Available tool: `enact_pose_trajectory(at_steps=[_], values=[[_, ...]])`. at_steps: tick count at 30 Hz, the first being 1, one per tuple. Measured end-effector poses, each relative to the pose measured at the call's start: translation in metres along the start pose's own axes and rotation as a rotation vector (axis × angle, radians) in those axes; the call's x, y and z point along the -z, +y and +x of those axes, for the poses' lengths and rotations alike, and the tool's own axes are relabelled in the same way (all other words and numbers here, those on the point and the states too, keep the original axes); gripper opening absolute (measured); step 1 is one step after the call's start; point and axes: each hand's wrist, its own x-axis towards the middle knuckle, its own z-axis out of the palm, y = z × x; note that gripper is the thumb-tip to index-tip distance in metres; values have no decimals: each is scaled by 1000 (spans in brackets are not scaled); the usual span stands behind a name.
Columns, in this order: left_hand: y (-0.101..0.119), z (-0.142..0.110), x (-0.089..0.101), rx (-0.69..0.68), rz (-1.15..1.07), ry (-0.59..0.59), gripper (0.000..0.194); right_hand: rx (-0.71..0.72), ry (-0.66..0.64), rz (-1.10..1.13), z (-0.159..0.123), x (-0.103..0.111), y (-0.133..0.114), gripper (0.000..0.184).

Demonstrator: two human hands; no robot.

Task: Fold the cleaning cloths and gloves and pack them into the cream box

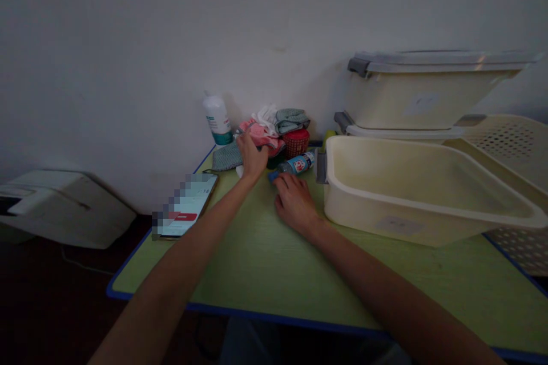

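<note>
My left hand (252, 157) reaches to the back of the green table (265, 262) and rests on a pile of cloths, its fingers curled over a pink cloth (262, 134) beside a grey cloth (226, 156). My right hand (294, 203) lies palm down on the table, fingers loosely spread, its fingertips touching the blue cap end of a small bottle (296, 165) that lies on its side. A grey-green cloth (291, 118) and a red mesh ball (296, 141) sit just behind the bottle.
An open cream plastic bin (411, 211) stands right of my hands, with a lidded bin (428, 91) stacked behind it and a perforated basket (509, 142) at far right. A white bottle (217, 120) stands by the wall. A phone (186, 204) lies at the table's left edge.
</note>
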Motion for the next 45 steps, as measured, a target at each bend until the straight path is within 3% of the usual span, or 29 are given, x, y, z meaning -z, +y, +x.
enact_pose_trajectory(at_steps=[3,6,10,14,21,26,32,39,45], values=[[8,29,-2,57,256,-30,56,1,-7,-4,0,-1,1,33],[7,43,-6,117,492,-205,63,2,-10,-11,0,-2,3,33],[-6,40,-13,108,543,-378,78,2,-20,-15,1,-3,2,33],[-13,33,-19,45,557,-435,69,2,-35,-9,2,-3,2,32],[-8,30,-25,-64,486,-372,44,0,-54,3,3,-1,2,31],[-6,37,-24,-29,380,-266,37,-2,-55,-2,3,0,1,30],[-6,43,-16,35,262,-190,42,0,-59,-5,3,-1,2,30],[-10,15,-7,17,242,-195,60,-2,-64,-16,3,-2,2,28],[0,2,-4,-63,353,-201,71,-6,-68,-25,3,-3,2,28]])
